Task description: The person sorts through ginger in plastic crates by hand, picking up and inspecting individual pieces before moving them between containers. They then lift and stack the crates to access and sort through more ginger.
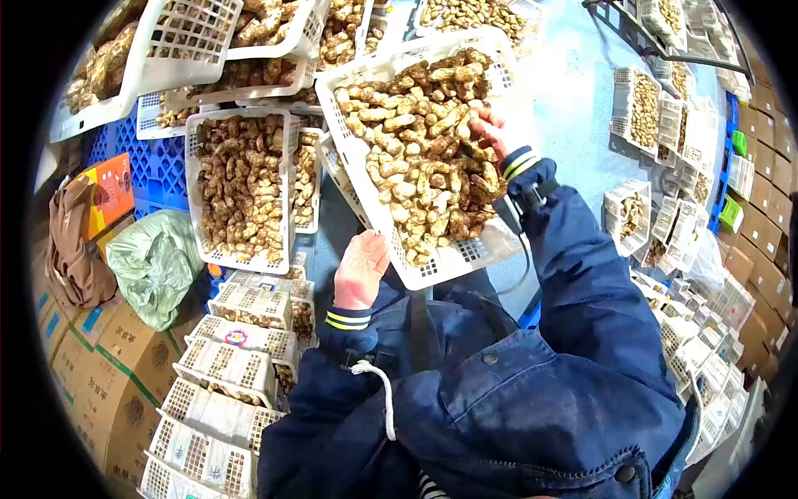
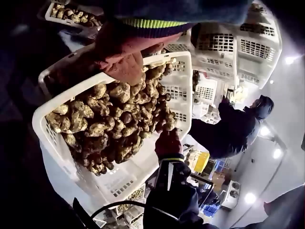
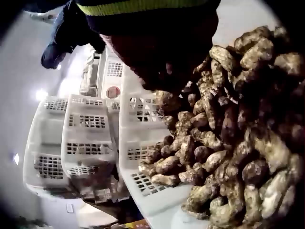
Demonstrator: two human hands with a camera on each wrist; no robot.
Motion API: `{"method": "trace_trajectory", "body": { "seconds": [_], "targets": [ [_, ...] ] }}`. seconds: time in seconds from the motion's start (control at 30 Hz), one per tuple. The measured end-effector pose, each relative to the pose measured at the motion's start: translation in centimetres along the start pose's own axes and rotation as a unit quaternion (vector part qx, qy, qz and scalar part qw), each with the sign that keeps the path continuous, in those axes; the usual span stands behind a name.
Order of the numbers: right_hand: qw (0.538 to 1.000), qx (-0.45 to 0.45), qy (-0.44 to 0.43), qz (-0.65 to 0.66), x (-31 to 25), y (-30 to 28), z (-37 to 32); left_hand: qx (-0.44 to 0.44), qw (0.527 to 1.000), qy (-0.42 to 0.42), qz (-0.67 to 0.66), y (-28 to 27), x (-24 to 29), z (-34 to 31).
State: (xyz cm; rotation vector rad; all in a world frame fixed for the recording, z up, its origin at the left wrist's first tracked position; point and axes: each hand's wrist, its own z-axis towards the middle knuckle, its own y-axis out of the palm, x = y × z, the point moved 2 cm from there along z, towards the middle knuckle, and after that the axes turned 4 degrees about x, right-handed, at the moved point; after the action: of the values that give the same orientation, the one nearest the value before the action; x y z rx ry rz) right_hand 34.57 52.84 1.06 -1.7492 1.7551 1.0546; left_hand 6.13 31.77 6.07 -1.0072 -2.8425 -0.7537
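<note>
A white plastic crate (image 1: 409, 268) full of knobbly brown tubers (image 1: 416, 166) is tilted in front of the body. My left hand (image 1: 362, 270) grips its near left edge; in the left wrist view this hand (image 2: 125, 62) lies over the crate's rim (image 2: 78, 90). On the other side, my right hand (image 1: 492, 137) reaches over the rim and touches the tubers with bent fingers. The left wrist view also has the right hand (image 2: 167, 143) at the heap's edge. Dark in the right wrist view, the right hand (image 3: 162, 57) hides what its fingertips hold, if anything.
Another filled crate (image 1: 193, 191) stands at the left, above stacked crates (image 1: 224, 358). Beside them are a green plastic bag (image 1: 154, 266) and cardboard boxes (image 1: 125, 374). More crates (image 1: 619, 108) line the right side. Another person (image 2: 233, 124) stands beyond the crate.
</note>
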Motion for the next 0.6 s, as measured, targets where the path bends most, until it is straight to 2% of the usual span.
{"method": "trace_trajectory", "body": {
  "seconds": [0.03,0.07,0.1,0.17,0.23,0.3,0.37,0.43,0.5,0.53,0.57,0.6],
  "targets": [
    [0.984,-0.070,0.014,0.164,0.5,-0.2,-0.6,-0.002,1.000,0.004,-0.001,0.2,0.0,0.1],
    [0.988,-0.015,0.039,0.148,1.0,0.5,-0.8,0.005,1.000,-0.001,0.009,0.3,0.0,0.4],
    [0.979,-0.017,0.039,0.199,1.3,1.3,-1.6,0.006,1.000,0.000,0.010,0.4,0.0,0.3],
    [0.960,-0.079,0.027,0.266,0.9,2.7,-2.5,-0.012,1.000,-0.008,-0.013,0.8,0.1,0.1],
    [0.963,-0.096,0.009,0.252,0.0,3.8,-3.3,-0.001,1.000,-0.012,-0.004,1.1,0.1,0.0],
    [0.971,-0.076,-0.010,0.227,-1.0,4.6,-4.1,0.011,1.000,-0.010,0.013,1.3,0.1,0.0],
    [0.969,-0.116,-0.013,0.217,-1.3,4.8,-3.8,0.001,1.000,-0.014,0.011,1.2,0.0,0.0],
    [0.973,-0.109,0.008,0.206,-1.4,4.8,-3.8,0.004,1.000,-0.018,0.014,1.7,0.0,-0.2],
    [0.982,-0.124,0.015,0.144,-1.1,4.5,-3.5,0.007,1.000,-0.021,0.005,1.4,-0.1,-0.1],
    [0.989,-0.142,-0.032,0.024,-1.2,4.3,-3.0,0.010,1.000,-0.026,-0.004,1.3,-0.1,0.0],
    [0.966,-0.118,-0.146,-0.176,-0.7,4.5,-2.1,0.009,1.000,-0.023,-0.005,1.3,-0.1,0.1],
    [0.946,-0.082,-0.142,-0.279,0.0,4.6,-0.9,0.016,1.000,-0.022,-0.003,1.3,-0.1,0.1]
  ]
}}
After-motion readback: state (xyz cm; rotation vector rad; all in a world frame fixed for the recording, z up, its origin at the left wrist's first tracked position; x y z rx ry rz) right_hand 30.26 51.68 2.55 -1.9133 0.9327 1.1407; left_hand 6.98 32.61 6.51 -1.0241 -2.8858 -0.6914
